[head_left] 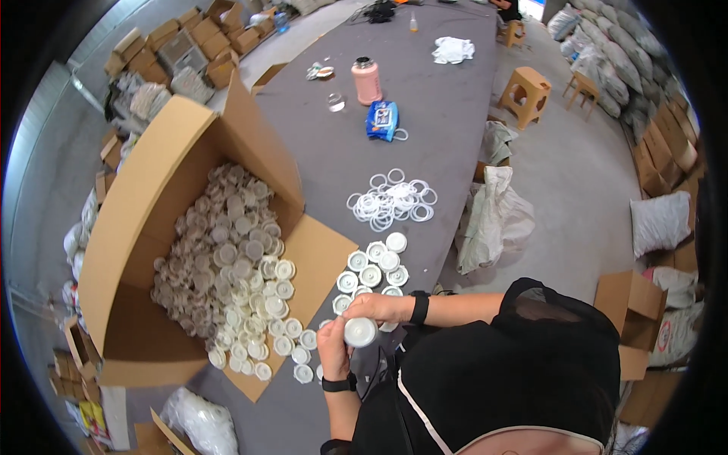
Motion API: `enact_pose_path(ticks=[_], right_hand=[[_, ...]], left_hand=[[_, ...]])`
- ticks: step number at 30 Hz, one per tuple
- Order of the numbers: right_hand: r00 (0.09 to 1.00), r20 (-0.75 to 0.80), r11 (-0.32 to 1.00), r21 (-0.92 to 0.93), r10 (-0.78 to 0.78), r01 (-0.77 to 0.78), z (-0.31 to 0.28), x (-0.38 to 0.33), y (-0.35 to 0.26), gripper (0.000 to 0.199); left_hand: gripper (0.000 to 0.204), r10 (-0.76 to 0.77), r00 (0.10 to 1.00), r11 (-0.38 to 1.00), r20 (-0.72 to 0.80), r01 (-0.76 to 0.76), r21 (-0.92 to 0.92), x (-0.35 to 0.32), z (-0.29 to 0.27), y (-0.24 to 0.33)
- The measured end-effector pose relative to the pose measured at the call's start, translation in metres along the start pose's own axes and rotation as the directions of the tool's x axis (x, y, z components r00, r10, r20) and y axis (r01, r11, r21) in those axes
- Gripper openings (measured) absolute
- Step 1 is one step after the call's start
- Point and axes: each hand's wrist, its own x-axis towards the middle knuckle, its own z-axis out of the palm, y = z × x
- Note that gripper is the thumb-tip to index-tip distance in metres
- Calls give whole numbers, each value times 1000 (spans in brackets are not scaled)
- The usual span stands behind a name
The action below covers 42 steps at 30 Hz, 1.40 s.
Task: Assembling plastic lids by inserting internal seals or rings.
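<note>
My left hand [332, 350] and my right hand [374, 307] meet close to my body, both with fingers closed on a round white plastic cap [360, 332]. Its flat disc side faces up, and the fingertips pinch its rim on the far left. A group of similar white caps [370, 274] lies on the grey table [318, 182] just beyond my right hand. Further off is a loose pile of thin white rings [393, 200]. To the left, a big cardboard box [144, 250] on its side spills a heap of caps [243, 250] onto its flap toward my hands.
Beyond the rings stand a blue packet [382, 120], a pink bottle [366, 82] and a small clear cup [336, 101]. A white cloth [453, 50] lies at the far end. Right of the table are a white sack [493, 220] and a tan plastic stool [525, 97].
</note>
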Motion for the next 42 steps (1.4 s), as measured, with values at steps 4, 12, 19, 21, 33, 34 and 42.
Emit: enact_pose_path(ticks=[4,12,19,21,33,34,42], right_hand=[[990,13,952,-275,143,-134,-12,5,20,23],[945,-147,941,-133,291,-311,-42,33,98,26],[892,-345,944,-45,292,-326,-71,43,118,28],[882,-385,951,-30,273,-308,-72,36,116,29],[944,-314,992,113,97,-65,-81,24,69,29],[947,-305,991,113,103,-71,-86,24,68,29],[902,-392,983,72,181,-166,-121,23,71,28]], left_hand=[[17,-166,984,984,-69,161,-80,-4,-22,-47],[17,229,900,793,-371,48,607,21,-84,-123],[22,539,834,119,-116,61,991,40,-103,-130],[22,510,848,186,-145,56,981,45,-109,-132],[12,-122,980,964,-155,80,-253,66,-44,-108],[12,-121,979,964,-166,76,-255,70,-48,-114],[14,676,640,55,-364,449,892,66,-104,-117]])
